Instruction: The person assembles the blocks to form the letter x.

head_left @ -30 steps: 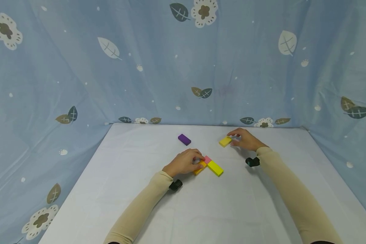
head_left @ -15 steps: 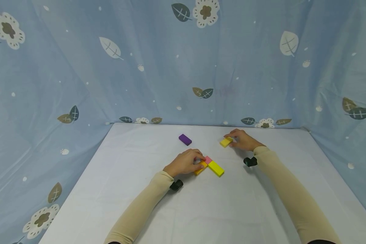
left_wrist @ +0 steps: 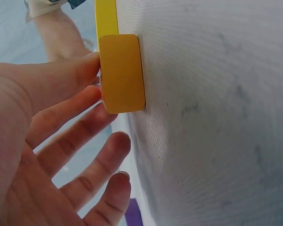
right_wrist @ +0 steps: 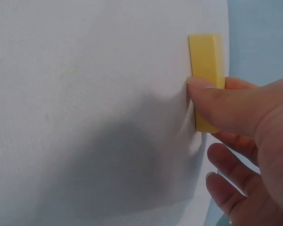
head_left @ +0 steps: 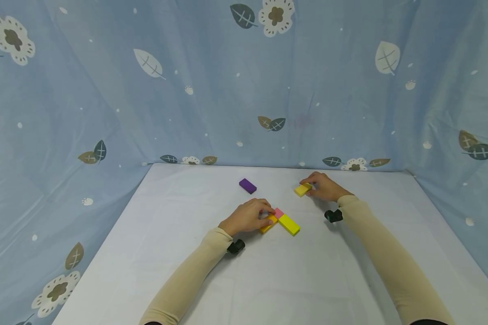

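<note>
On the white table, an orange block (head_left: 268,224) lies under the fingers of the left hand (head_left: 246,217), pinched between thumb and fingertips; the left wrist view shows the orange block (left_wrist: 122,74) end-on. Beyond it, a pink block (head_left: 278,213) and a bright yellow block (head_left: 288,225) adjoin it at an angle. Farther back, the right hand (head_left: 325,187) pinches a paler yellow block (head_left: 302,189). In the right wrist view, the thumb of the right hand (right_wrist: 254,122) presses across the pale yellow block (right_wrist: 205,61), with other fingers behind it.
A purple block (head_left: 248,186) lies by itself toward the back of the table (head_left: 179,280), left of the pale yellow one. A blue patterned curtain (head_left: 211,104) hangs behind and at both sides. Dark wrist devices sit under both wrists.
Over the last second, the right hand has closed in on the pale yellow block, its wrist shifting slightly left. The left hand and the blocks beside it look unchanged; the view has drifted slightly.
</note>
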`<state>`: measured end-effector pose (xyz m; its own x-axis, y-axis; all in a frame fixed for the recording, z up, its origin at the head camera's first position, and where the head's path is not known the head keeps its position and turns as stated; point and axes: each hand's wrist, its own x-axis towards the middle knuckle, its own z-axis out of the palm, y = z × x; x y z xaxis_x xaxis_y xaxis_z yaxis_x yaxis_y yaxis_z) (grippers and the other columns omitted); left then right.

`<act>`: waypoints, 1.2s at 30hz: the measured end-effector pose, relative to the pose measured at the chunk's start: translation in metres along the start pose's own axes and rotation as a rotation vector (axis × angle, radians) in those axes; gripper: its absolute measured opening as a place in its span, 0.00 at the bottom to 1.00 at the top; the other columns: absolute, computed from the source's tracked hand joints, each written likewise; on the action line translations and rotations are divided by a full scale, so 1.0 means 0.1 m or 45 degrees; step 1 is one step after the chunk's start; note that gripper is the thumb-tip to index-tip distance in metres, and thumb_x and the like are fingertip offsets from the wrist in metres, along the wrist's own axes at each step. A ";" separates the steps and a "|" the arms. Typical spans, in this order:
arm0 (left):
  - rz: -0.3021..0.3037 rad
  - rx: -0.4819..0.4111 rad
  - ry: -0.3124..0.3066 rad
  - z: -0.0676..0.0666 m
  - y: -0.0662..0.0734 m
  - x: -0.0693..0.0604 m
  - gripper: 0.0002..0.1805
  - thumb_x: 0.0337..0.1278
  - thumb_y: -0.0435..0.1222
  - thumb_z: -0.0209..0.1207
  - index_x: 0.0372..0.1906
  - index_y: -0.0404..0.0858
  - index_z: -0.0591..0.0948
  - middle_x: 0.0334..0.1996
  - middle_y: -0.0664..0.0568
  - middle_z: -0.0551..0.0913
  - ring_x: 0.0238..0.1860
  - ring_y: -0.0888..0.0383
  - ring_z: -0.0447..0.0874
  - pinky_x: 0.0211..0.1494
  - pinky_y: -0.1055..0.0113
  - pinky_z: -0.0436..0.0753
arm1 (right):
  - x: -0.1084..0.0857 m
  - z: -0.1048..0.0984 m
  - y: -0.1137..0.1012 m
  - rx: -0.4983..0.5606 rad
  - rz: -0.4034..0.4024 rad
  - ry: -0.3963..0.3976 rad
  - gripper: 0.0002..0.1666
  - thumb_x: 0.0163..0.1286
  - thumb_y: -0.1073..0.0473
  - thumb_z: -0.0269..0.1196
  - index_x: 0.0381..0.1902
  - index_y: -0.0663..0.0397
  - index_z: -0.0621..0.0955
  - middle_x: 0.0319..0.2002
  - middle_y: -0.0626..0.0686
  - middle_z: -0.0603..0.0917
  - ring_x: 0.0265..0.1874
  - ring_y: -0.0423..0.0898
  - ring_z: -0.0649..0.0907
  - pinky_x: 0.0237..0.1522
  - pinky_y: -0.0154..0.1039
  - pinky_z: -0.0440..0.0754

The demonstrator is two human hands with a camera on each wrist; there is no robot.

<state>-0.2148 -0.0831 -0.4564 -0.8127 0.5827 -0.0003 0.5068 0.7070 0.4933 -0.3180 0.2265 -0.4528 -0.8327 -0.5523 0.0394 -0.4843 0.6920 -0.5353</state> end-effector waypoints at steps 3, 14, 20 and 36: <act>0.000 -0.009 0.000 0.00 0.00 0.00 0.17 0.68 0.44 0.66 0.59 0.48 0.87 0.57 0.57 0.85 0.58 0.57 0.82 0.62 0.56 0.83 | 0.01 0.00 0.01 -0.016 0.003 0.004 0.25 0.65 0.70 0.70 0.60 0.65 0.83 0.51 0.64 0.83 0.50 0.57 0.79 0.57 0.56 0.77; -0.007 -0.005 0.003 0.01 0.00 0.00 0.17 0.68 0.45 0.66 0.59 0.48 0.87 0.58 0.57 0.85 0.59 0.56 0.82 0.63 0.54 0.83 | -0.01 -0.01 -0.02 -0.033 0.113 -0.010 0.23 0.65 0.67 0.72 0.59 0.61 0.85 0.50 0.61 0.83 0.48 0.54 0.79 0.59 0.54 0.78; -0.001 -0.005 0.005 0.01 -0.01 0.01 0.18 0.68 0.45 0.66 0.59 0.48 0.87 0.58 0.56 0.85 0.58 0.57 0.82 0.62 0.54 0.83 | -0.02 -0.02 -0.01 -0.016 0.106 -0.009 0.23 0.65 0.67 0.72 0.59 0.62 0.85 0.51 0.62 0.83 0.49 0.56 0.79 0.60 0.57 0.78; 0.025 -0.001 0.017 0.03 -0.03 0.01 0.18 0.67 0.45 0.67 0.59 0.47 0.87 0.57 0.56 0.86 0.56 0.57 0.82 0.60 0.59 0.83 | -0.04 -0.04 -0.02 -0.005 0.118 -0.011 0.23 0.63 0.68 0.73 0.58 0.63 0.86 0.50 0.63 0.83 0.49 0.56 0.79 0.60 0.58 0.78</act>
<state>-0.2164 -0.0835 -0.4601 -0.8062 0.5913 0.0213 0.5228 0.6950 0.4936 -0.3148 0.2298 -0.4483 -0.8716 -0.4900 -0.0174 -0.4066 0.7421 -0.5329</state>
